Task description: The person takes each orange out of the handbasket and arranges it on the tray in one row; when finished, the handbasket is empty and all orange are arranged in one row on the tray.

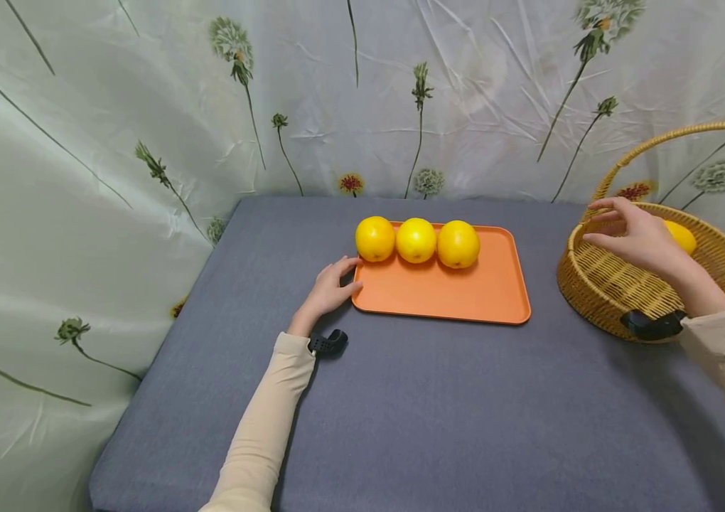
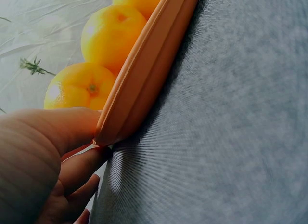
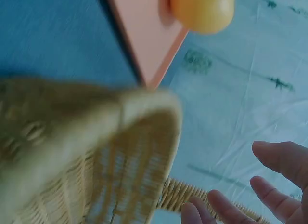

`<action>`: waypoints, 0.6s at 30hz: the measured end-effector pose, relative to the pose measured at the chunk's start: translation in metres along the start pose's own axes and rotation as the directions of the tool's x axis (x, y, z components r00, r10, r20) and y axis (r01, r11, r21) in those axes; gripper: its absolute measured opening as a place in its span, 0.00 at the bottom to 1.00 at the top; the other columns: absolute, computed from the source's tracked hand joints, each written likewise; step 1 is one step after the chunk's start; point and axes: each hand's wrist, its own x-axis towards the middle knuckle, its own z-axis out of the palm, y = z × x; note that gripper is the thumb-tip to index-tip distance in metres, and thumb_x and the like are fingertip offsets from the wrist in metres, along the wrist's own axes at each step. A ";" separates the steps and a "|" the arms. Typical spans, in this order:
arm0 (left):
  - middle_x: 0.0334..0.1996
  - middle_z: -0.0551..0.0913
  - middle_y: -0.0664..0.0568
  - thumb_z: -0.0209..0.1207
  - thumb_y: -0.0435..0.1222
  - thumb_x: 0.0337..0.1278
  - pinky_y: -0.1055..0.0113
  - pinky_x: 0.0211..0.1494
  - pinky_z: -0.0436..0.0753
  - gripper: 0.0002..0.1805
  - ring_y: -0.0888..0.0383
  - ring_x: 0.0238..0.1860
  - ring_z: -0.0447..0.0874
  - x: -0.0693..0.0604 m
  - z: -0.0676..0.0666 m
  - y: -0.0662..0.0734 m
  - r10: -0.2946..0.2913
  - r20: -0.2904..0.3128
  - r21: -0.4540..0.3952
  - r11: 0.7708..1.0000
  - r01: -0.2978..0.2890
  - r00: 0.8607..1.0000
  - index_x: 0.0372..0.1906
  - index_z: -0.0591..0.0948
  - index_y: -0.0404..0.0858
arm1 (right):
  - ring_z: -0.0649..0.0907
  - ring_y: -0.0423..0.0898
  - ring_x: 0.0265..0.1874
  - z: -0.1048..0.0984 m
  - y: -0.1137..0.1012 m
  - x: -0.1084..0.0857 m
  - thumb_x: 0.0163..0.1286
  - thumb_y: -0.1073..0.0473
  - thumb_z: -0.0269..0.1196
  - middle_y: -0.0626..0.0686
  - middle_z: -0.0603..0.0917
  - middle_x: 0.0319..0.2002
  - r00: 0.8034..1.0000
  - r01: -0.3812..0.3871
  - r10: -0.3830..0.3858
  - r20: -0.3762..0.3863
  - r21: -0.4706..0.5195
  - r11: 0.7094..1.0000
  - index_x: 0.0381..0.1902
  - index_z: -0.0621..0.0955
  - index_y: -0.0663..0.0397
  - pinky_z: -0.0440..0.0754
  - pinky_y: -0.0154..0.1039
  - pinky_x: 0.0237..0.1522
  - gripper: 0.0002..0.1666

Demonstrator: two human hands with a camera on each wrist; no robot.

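Three oranges (image 1: 416,241) sit in a row along the far left part of a shallow orange tray (image 1: 490,284). My left hand (image 1: 330,286) is at the tray's left end. In the left wrist view, its thumb (image 2: 79,127) lies against the tray's rim and a finger is under the corner, pinching the edge. Over the wicker basket (image 1: 576,284), my right hand (image 1: 640,235) hovers with fingers spread loosely and nothing in them. Another orange (image 1: 681,237) lies inside the basket, partly hidden behind that hand. The right wrist view shows the basket's rim (image 3: 149,101), blurred.
A grey-blue cloth covers the table (image 1: 439,412). Behind and left of it hangs a shiny curtain (image 1: 311,85) printed with dandelions. The basket's tall arched handle (image 1: 669,135) rises at the right, and the basket stands a little right of the tray.
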 end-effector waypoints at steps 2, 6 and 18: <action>0.66 0.70 0.42 0.56 0.38 0.60 0.47 0.77 0.47 0.27 0.46 0.74 0.53 0.000 -0.001 0.000 0.000 -0.004 -0.004 1.000 0.000 1.000 0.64 0.69 0.35 | 0.75 0.64 0.52 -0.005 0.006 0.000 0.68 0.50 0.56 0.74 0.69 0.59 1.000 -0.006 0.006 0.003 -0.008 1.000 0.67 0.59 0.61 0.77 0.39 0.36 0.36; 0.65 0.71 0.42 0.56 0.37 0.59 0.47 0.77 0.48 0.27 0.45 0.74 0.53 0.000 -0.003 0.000 0.002 -0.010 -0.003 1.000 -0.002 1.000 0.64 0.69 0.35 | 0.70 0.73 0.53 -0.012 0.015 0.001 0.69 0.50 0.54 0.77 0.68 0.58 1.000 -0.010 0.009 -0.029 -0.034 0.999 0.67 0.59 0.63 0.72 0.61 0.47 0.36; 0.65 0.71 0.41 0.56 0.37 0.60 0.46 0.76 0.48 0.27 0.45 0.74 0.53 0.001 -0.002 0.000 0.013 -0.009 0.011 1.000 -0.013 1.000 0.64 0.69 0.34 | 0.68 0.76 0.51 -0.031 0.042 0.008 0.70 0.48 0.49 0.81 0.64 0.57 0.996 -0.092 0.086 -0.035 -0.223 0.971 0.67 0.56 0.68 0.65 0.70 0.49 0.38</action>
